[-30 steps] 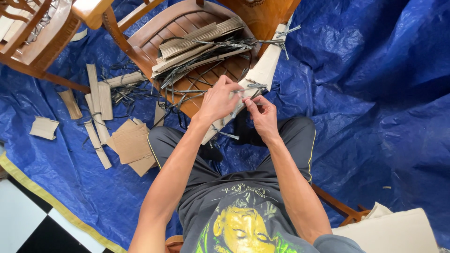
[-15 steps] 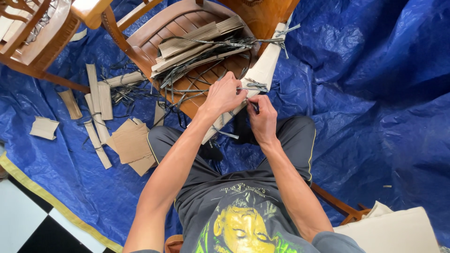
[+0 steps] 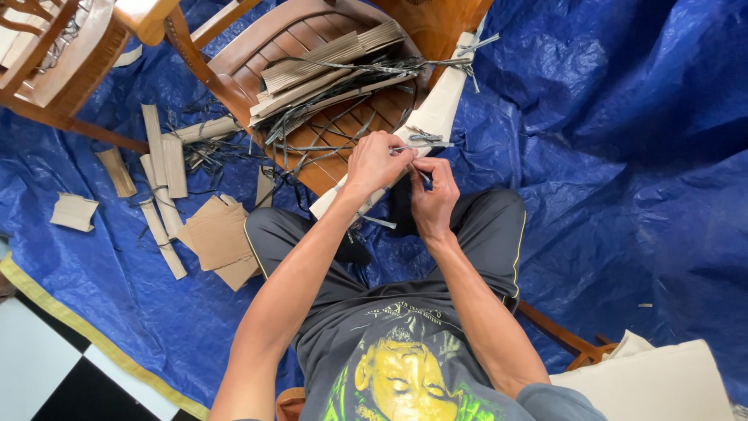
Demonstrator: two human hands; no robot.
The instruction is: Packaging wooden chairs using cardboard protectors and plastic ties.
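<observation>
Cardboard scraps (image 3: 210, 234) lie left on the blue tarp (image 3: 623, 156). Left hand (image 3: 375, 161) grips the long cardboard strip (image 3: 436, 109), fingers curled and pinching a grey strap (image 3: 425, 138). Right hand (image 3: 432, 191), just beside, pinches a strap end between pressed fingertips. Strip leans against the wooden chair (image 3: 257, 54).
</observation>
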